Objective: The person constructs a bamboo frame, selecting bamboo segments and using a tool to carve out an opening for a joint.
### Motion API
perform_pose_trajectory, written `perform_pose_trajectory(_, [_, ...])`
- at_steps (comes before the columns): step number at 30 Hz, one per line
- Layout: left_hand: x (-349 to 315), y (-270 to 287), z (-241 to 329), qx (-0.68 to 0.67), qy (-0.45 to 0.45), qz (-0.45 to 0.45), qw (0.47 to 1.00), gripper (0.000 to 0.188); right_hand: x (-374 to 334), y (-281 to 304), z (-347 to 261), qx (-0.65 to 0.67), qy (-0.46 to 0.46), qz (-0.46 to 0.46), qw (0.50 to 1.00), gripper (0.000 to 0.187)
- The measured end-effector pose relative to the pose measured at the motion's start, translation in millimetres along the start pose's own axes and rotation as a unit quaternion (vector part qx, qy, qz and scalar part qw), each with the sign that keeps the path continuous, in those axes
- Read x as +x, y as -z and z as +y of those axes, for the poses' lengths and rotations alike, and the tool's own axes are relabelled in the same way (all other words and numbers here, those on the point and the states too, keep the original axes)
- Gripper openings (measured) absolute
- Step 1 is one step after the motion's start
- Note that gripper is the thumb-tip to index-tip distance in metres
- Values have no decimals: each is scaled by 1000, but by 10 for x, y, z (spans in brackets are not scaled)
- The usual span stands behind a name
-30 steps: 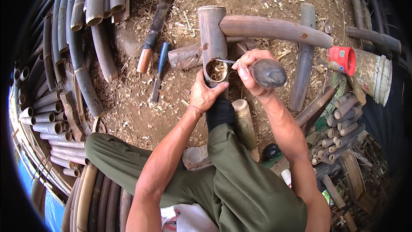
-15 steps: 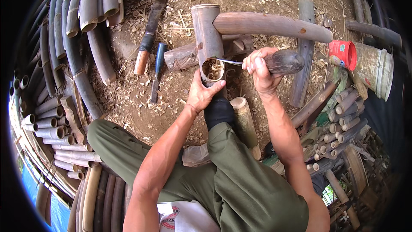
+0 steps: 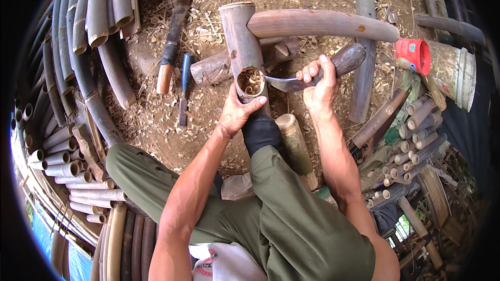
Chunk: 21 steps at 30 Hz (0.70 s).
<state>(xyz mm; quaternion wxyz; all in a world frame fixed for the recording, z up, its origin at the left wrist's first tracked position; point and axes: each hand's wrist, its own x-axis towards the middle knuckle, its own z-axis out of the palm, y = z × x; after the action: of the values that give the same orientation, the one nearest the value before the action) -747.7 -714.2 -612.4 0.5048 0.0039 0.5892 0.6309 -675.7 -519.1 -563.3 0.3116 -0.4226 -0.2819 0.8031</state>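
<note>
My left hand [image 3: 238, 110] grips the lower part of a thick bamboo tube [image 3: 240, 36], its thumb just under a round hole cut in the side. Curly shavings [image 3: 252, 80] lie inside that hole. A second bamboo length [image 3: 317, 23] joins the tube near its top and runs off to the right. In my right hand [image 3: 320, 84] is a knife [image 3: 348, 59] with a dark, bulky handle and a curved blade. My fingers are closed round it, and the blade's tip reaches the hole's right edge. My foot in a dark sock is against the tube's lower end.
Under the tube lies a short log [image 3: 212, 68]. To the left are a chisel [image 3: 186, 83] and a large wooden-handled blade [image 3: 171, 47]. Bamboo lengths [image 3: 107, 5] are stacked on both sides. A red tub [image 3: 411, 56] and a whitish bucket [image 3: 454, 75] stand at right.
The knife has turned so its broad curved blade now shows, and its handle points more up and to the right. My left hand keeps its hold; the whole view has shifted slightly.
</note>
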Motion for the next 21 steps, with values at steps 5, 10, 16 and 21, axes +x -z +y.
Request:
perform_pose_trajectory(5, [10, 100, -37, -112, 48, -47, 991, 86, -471, -37, -74, -163, 224, -266, 923, 12])
perform_pose_trajectory(10, [13, 158, 22, -179, 89, -88, 976, 85, -864, -13, -68, -421, 366, -506, 658, 18])
perform_pose_trajectory(16, [14, 187, 30, -178, 101, -113, 972, 86, -940, 22, 143, -451, 342, -547, 617, 23])
perform_pose_trajectory(21, [30, 196, -12, -164, 93, -115, 975, 85, -960, -22, 155, -449, 338, -559, 610, 24])
